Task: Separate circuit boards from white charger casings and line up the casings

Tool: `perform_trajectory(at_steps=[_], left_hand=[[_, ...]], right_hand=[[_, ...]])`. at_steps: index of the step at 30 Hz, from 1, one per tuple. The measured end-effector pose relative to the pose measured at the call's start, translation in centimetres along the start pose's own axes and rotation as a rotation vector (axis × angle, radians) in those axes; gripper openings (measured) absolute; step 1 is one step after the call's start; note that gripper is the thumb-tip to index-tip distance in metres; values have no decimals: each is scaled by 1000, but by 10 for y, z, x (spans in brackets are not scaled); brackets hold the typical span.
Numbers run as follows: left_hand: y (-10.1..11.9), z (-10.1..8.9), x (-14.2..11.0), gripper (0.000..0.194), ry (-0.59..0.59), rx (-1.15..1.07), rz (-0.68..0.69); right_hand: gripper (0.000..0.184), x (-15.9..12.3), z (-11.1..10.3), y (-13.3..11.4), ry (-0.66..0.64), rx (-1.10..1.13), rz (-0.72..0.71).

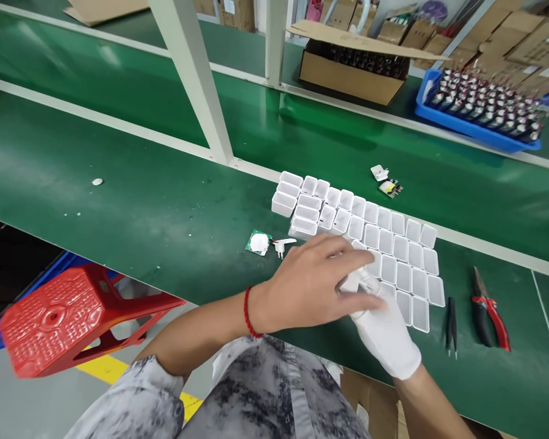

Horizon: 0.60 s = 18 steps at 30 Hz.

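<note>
My left hand (308,280), bare with a red cord bracelet at the wrist, reaches across to my right hand (387,332), which wears a white glove. Between the thumb and fingers of my left hand is a small white plastic piece (360,281), partly hidden and slightly blurred. The gloved fingers meet it from below, mostly covered by the left hand. Just beyond both hands stand rows of white open-topped plastic boxes (387,244). Left of them lie a green circuit board (258,242) with a white pad and a small white plug piece (281,246) joined by wires.
Red-handled pliers (489,314) and black tweezers (451,326) lie at right. Beyond the boxes are loose electronic parts (388,185). A blue tray (476,129) of parts and an open cardboard box (352,76) stand behind. A red stool (59,317) is at left.
</note>
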<state>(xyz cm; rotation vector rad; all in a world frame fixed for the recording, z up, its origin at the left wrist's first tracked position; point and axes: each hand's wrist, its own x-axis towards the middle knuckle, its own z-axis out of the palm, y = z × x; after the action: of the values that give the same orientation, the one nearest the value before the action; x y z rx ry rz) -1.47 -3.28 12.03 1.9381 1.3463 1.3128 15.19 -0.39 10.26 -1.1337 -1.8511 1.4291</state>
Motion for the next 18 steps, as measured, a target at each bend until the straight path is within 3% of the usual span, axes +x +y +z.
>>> perform_trajectory(at_steps=[2,4,11,14,18], left_hand=[[-2,0,-2,21,102,-32,49],[-6,-2,-8,12,123,-93,124],[-19,10,-31,33,64,-181,219],[-21,24,-32,51,144,-50,251],[-23,37,-28,42,263,102,269]], right_hand=[[57,-1,-3,1,21,13,47],[61,-3,-7,0,72,35,118],[58,-6,-12,1,140,81,151],[52,-6,-7,4,221,43,82],[41,-2,1,8,378,133,23]])
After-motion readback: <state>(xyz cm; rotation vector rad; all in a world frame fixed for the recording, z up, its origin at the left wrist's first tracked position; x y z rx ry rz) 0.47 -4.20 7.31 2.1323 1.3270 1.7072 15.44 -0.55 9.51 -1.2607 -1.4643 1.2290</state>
